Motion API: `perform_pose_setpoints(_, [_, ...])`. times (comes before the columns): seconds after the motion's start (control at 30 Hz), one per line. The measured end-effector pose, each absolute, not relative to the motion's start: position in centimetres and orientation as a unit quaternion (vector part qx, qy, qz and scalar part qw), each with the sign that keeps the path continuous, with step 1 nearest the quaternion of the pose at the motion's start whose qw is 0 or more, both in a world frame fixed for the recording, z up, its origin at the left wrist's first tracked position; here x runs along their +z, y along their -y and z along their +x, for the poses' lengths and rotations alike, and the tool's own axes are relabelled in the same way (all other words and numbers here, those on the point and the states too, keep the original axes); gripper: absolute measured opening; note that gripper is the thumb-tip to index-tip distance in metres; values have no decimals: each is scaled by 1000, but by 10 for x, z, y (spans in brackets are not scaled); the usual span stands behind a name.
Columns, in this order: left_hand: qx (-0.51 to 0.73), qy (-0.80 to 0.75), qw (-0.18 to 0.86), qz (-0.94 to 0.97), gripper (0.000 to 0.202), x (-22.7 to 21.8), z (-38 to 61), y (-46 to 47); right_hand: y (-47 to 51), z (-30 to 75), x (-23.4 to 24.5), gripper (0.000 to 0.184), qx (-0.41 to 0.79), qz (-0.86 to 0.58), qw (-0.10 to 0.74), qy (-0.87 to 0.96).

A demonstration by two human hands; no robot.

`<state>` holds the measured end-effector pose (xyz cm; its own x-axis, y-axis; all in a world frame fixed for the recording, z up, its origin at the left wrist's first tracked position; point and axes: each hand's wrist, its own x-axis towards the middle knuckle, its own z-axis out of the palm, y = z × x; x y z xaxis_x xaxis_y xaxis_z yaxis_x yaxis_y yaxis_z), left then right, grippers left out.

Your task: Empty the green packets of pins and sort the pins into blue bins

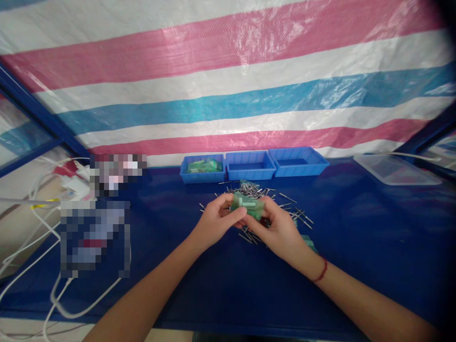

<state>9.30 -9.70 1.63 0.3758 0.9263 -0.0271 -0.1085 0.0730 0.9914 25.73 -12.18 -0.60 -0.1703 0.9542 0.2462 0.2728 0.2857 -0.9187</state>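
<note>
A striped tarpaulin (228, 111) in red, white and blue spans the upper frame. Below it, a dark blue tabletop (356, 266) runs to a near edge along the bottom of the frame, with wide room right of centre and a strip between the forearms. At upper centre, left bin (203, 177), middle bin (251, 174) and right bin (302, 171) form a blue row, bounding reach at the back; the left one holds green packets. A clear plastic lid (395, 170) lies at right, white cables (76, 313) at lower left.

The forearms converge from the lower corners, the right wrist bearing a red string bracelet (322, 270). Left hand (215, 221) and right hand (281, 228) meet at centre, thumbs inward and nearly touching. Between them, above the tabletop, is a green plastic pouch (247, 203): the left thumb and fingers pinch its left part, the right thumb and index finger its right end. Slender metal rivets (251, 189) lie scattered behind and beneath.
</note>
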Motion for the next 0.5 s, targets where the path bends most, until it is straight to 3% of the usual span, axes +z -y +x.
perform_pose_setpoints(0.1, [443,-376,607,542,33,16,91,95,122,259,-3,38,433,-419,462,651])
perform_pose_setpoints(0.17, [470,-382,571,554,32,15,89,95,123,258,0,38,485,-396,480,615])
perform_pose_setpoints(0.27, [502,-380,458,627,23,15,86,97,122,257,5,41,591,-385,490,512])
perform_pose_setpoints(0.37, [471,-310,329,757,7,20,85,101,123,258,11,50,663,-378,473,442])
perform_pose_setpoints(0.5, [399,-262,283,832,10,30,85,106,125,263,16,52,668,-382,471,431])
